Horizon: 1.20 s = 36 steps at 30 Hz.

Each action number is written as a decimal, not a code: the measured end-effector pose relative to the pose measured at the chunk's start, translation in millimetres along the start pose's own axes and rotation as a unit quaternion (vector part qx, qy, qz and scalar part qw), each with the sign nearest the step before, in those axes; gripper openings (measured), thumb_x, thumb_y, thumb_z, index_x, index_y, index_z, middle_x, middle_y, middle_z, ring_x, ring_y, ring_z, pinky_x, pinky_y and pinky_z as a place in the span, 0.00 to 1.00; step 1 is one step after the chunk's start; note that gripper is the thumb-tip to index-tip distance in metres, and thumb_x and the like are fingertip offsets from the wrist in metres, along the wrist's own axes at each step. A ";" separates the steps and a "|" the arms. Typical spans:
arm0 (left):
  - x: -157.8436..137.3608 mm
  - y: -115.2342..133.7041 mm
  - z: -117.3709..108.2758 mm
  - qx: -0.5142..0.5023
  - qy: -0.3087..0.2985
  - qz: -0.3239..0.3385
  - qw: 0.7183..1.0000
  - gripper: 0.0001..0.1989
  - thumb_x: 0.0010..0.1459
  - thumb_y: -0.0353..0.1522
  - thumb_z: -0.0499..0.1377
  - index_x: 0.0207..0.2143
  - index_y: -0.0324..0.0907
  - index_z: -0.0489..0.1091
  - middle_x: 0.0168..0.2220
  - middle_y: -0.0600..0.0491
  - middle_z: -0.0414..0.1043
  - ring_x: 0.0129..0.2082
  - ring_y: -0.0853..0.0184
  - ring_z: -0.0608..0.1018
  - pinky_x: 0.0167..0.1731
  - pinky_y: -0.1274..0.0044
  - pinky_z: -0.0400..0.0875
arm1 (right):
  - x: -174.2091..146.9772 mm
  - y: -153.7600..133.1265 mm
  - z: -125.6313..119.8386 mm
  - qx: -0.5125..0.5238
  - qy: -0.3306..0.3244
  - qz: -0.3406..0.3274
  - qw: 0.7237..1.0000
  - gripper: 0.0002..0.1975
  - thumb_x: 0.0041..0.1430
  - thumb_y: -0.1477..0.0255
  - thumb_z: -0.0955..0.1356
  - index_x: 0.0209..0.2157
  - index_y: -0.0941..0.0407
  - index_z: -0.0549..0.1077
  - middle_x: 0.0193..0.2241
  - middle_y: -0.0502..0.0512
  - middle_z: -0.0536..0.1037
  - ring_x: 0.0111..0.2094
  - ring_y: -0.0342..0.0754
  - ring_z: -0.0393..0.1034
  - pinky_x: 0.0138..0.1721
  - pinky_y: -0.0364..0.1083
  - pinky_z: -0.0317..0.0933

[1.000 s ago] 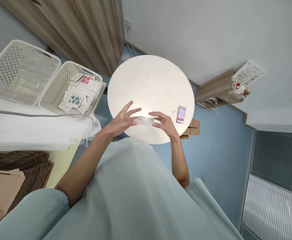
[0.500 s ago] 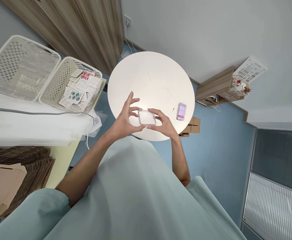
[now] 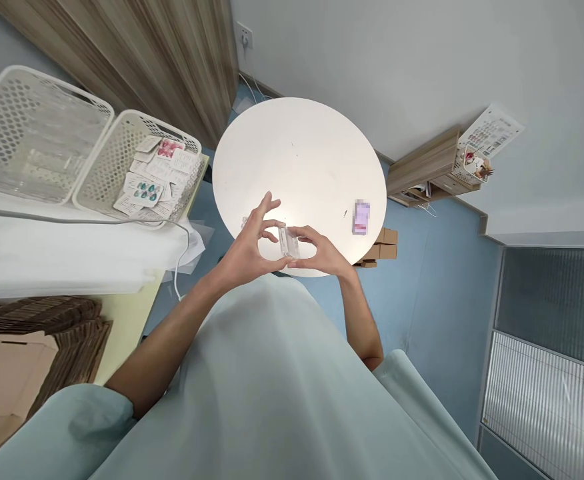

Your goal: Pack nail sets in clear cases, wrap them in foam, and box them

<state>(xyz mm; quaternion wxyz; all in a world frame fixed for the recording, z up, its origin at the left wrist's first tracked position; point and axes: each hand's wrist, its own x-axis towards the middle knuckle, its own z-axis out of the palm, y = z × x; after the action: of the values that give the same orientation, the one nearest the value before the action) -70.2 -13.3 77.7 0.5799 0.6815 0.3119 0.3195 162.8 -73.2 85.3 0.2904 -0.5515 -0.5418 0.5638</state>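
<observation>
A small clear plastic case [image 3: 289, 244] is held above the near edge of the round white table [image 3: 297, 160]. My left hand [image 3: 249, 250] pinches its left side between thumb and a finger, with the other fingers raised and spread. From the right, my right hand [image 3: 323, 255] grips the case with thumb and fingertips. The case is turned so that a narrow side faces up. Behind my left hand, a small clear object [image 3: 245, 222] on the table is mostly hidden.
A blurred purple item [image 3: 361, 217] lies at the table's right. To the left stand a white basket of carded items [image 3: 137, 163] and another with clear plastic pieces [image 3: 42, 133]. Flattened cardboard [image 3: 22, 373] is stacked at lower left, and small brown boxes [image 3: 387, 245] sit beyond the table.
Both hands have turned the case from its broad face showing to a narrow side showing. The right hand has shifted slightly left, and the view has moved a little.
</observation>
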 end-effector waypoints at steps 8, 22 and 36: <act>-12.8 0.9 -5.0 -0.037 -0.022 -0.029 0.999 0.68 0.54 0.38 0.77 0.81 0.66 0.35 0.78 0.41 0.53 0.65 0.51 0.76 0.54 0.64 0.80 | -5.5 11.2 19.4 0.045 0.013 0.011 0.999 0.40 0.48 0.54 0.85 0.61 0.47 0.75 0.62 0.55 0.77 0.65 0.57 0.71 0.73 0.61 0.60; -18.1 -4.1 -8.6 -0.080 -0.007 -0.031 0.996 0.69 0.49 0.38 0.80 0.81 0.67 0.40 0.71 0.44 0.61 0.63 0.53 0.79 0.50 0.69 0.81 | -9.8 11.0 36.0 0.076 0.036 0.012 0.996 0.43 0.45 0.52 0.85 0.61 0.47 0.76 0.62 0.56 0.78 0.66 0.57 0.71 0.74 0.60 0.59; -17.4 -1.3 -7.5 -0.071 0.007 -0.009 0.997 0.64 0.53 0.37 0.78 0.81 0.65 0.43 0.64 0.47 0.66 0.63 0.54 0.78 0.51 0.70 0.81 | -8.0 9.9 39.8 0.088 0.052 0.002 0.995 0.42 0.47 0.53 0.85 0.61 0.48 0.75 0.62 0.57 0.78 0.66 0.57 0.71 0.74 0.60 0.58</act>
<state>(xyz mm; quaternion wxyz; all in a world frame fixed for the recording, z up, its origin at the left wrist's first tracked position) -86.7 -22.6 76.1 0.6277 0.6333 0.2985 0.3405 130.0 -94.6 70.8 0.3647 -0.5532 -0.4730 0.5807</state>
